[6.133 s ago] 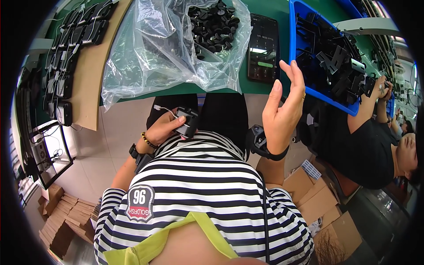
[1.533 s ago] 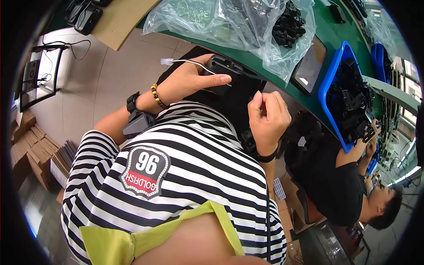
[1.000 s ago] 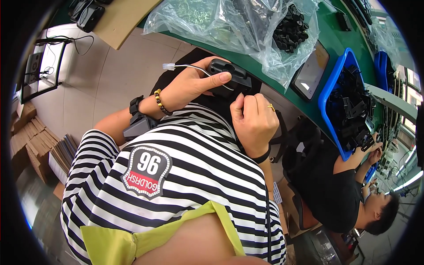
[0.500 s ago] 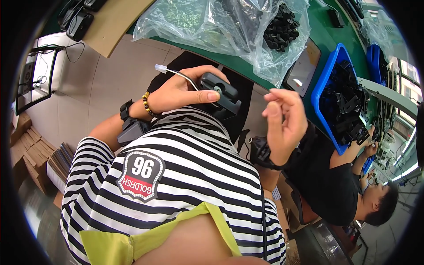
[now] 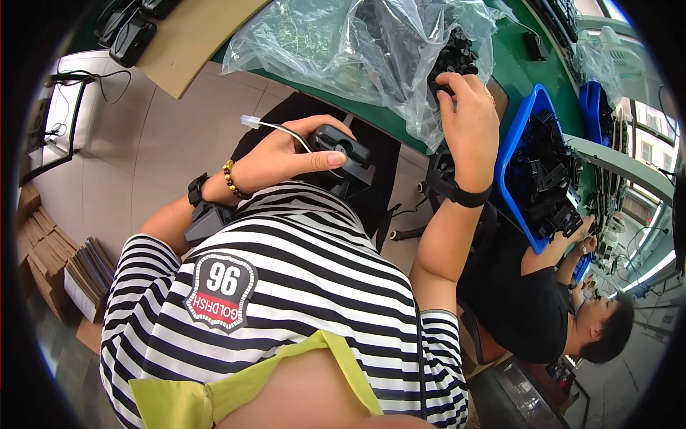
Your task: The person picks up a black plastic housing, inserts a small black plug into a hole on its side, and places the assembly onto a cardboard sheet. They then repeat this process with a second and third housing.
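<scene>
My left hand [image 5: 286, 159] is closed round a black plastic device [image 5: 343, 144] with a rounded housing and an angled bracket at its lower end. The thumb presses on its face, near a round boss. From the device a pale cable [image 5: 291, 131] runs over the fingers to a clear plug [image 5: 250, 121]. My right hand [image 5: 468, 118] reaches to the table edge, its thumb and fingers curled together at a pile of small black parts [image 5: 457, 53] in a clear plastic bag [image 5: 343, 64]. Whatever lies between those fingertips is mostly hidden.
A blue bin [image 5: 509, 171] of black brackets stands right of my right hand. A brown board [image 5: 193, 43] and black devices [image 5: 132, 43] lie at the far left. A person in black [image 5: 532, 307] works at the right. Stacked cardboard [image 5: 53, 247] stands at the lower left.
My right hand has moved up and away from me, from beside the device to the black parts in the bag. My left hand still holds the device, shifted slightly left in view.
</scene>
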Demonstrator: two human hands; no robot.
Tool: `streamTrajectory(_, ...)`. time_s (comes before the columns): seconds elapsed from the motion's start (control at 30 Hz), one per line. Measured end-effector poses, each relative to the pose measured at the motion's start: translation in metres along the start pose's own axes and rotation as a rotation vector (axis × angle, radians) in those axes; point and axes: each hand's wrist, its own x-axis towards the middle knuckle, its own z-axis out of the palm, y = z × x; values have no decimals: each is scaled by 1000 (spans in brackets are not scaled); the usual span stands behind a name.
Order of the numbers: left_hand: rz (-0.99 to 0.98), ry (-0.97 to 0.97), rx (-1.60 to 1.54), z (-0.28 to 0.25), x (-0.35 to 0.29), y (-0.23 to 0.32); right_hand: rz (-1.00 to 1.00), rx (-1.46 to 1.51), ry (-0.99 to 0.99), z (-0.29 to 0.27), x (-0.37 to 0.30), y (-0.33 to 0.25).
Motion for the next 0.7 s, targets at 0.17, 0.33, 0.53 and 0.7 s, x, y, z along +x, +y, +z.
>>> streamTrajectory(0.17, 31, -41, 17, -1, 4, -3, 92, 61, 18, -1, 0, -5)
streamTrajectory(0.33, 17, -40, 34, -3, 4, -5, 207, 366, 50, -7, -7, 0)
streamTrajectory(0.53, 7, -42, 31, 1, 4, -6, 213, 558, 78, -13, -9, -1)
streamTrajectory(0.7, 1, -29, 32, 2, 7, -9, 256, 758, 155, -14, -20, 1)
